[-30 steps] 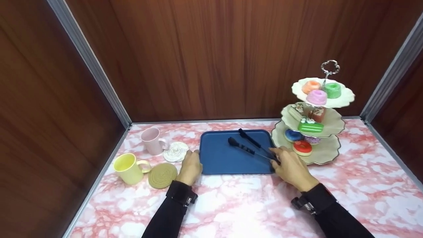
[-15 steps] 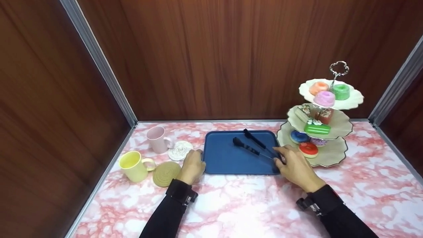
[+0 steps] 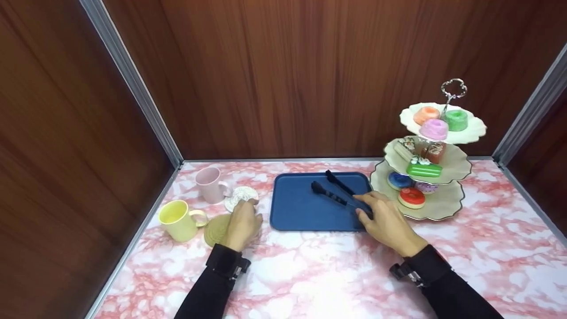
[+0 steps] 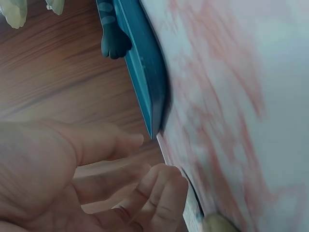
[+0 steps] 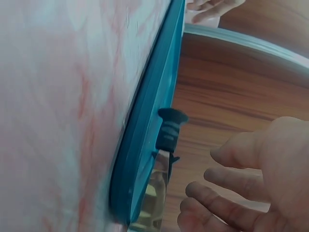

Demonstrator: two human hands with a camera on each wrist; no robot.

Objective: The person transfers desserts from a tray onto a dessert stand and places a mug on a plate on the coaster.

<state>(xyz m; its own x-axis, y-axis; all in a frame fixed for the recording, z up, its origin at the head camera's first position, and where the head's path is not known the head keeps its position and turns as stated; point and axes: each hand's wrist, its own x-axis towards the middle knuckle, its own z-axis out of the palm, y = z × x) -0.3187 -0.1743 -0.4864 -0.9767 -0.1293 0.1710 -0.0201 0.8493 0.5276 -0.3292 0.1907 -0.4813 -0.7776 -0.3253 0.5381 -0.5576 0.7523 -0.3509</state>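
Note:
A pair of tongs (image 3: 330, 194) with black ends and a thin metal middle lies on the blue tray (image 3: 290, 212). My right hand (image 3: 387, 221) is over the tray's right edge, close to the tongs' near end. The right wrist view shows that hand (image 5: 270, 179) with thumb and fingers spread and a gap between them and the tongs (image 5: 169, 130). To the left of the tray, my left hand (image 3: 242, 225) hovers with loosely bent fingers, partly covering a tan coaster (image 3: 215, 230) and nearest a white crocheted coaster (image 3: 243, 195). Nothing is between its fingers (image 4: 164, 193).
A pink mug (image 3: 210, 186) and a yellow mug (image 3: 179, 223) stand left of the coasters. At the right is a three-tier stand (image 3: 443, 204) bearing several toy cakes and donuts, such as a red donut (image 3: 412, 198). Wooden panels (image 3: 283, 79) enclose the table.
My left hand has left the tray's left edge and shifted left over the tan coaster. The right hand has come slightly left and inward over the tongs' near end. The head view has shifted a little.

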